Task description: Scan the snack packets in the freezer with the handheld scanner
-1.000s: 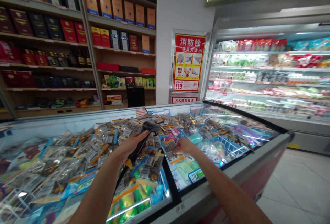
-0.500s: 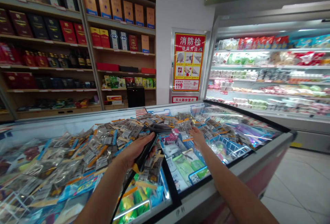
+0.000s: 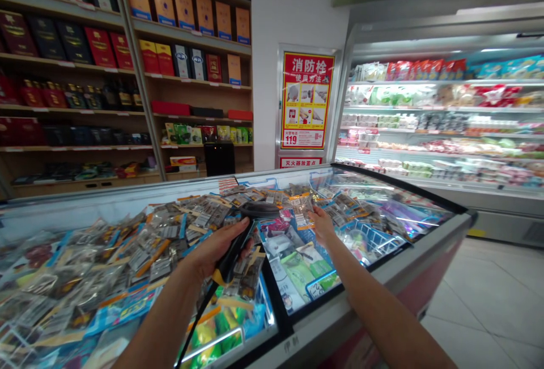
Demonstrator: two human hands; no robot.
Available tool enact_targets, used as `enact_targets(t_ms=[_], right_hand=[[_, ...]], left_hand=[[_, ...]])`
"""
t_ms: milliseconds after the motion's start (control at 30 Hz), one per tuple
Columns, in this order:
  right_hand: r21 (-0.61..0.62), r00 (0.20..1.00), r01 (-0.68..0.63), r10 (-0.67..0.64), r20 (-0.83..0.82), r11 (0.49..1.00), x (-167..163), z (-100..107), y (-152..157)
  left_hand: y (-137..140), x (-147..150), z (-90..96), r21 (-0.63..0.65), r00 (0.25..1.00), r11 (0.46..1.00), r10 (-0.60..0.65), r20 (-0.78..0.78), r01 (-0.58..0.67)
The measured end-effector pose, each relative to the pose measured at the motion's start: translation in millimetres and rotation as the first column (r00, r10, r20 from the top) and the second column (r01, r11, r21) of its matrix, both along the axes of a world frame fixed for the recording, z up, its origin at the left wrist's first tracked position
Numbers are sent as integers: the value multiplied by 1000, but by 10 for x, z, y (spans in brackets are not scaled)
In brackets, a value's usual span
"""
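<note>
My left hand [image 3: 219,244] is wrapped round the handle of a black and yellow barcode scanner [image 3: 259,210], whose cord runs down past my wrist. The scanner's head points right, toward a small clear packet [image 3: 301,210] with an orange edge and a printed label. That packet is pinched by its right side between the fingers of my right hand [image 3: 323,227]. A reddish light falls on the packet's label. Many similar packets [image 3: 144,244] lie heaped under and around my left hand on the freezer's glass top [image 3: 293,301].
The chest freezer's frame [image 3: 361,287] runs along the near side, with bagged goods and wire baskets [image 3: 374,238] beneath the glass. Behind stand wooden shelves [image 3: 193,83] of boxed bottles and a red fire-hydrant sign [image 3: 304,100]. A lit open fridge [image 3: 442,108] stands at the right.
The view has shifted slightly, so everything sits a little further left. A reddish glow now shows on the packet in my right hand. Both hands keep their grips.
</note>
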State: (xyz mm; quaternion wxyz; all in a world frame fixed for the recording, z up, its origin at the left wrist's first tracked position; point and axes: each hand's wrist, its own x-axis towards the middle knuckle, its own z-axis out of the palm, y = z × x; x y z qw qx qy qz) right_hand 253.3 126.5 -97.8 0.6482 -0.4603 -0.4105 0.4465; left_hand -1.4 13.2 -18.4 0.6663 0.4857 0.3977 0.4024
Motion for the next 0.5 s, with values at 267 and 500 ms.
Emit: enact_targets(t_ms=[267, 500], right_hand=[[-5, 999, 49, -49, 22, 999, 19, -10, 11], [50, 905, 237, -239, 353, 970, 136, -64, 57]], left_hand=[[13, 3, 1, -58, 999, 998, 11, 40, -8], [-12, -11, 81, -72, 998, 996, 56, 39, -53]])
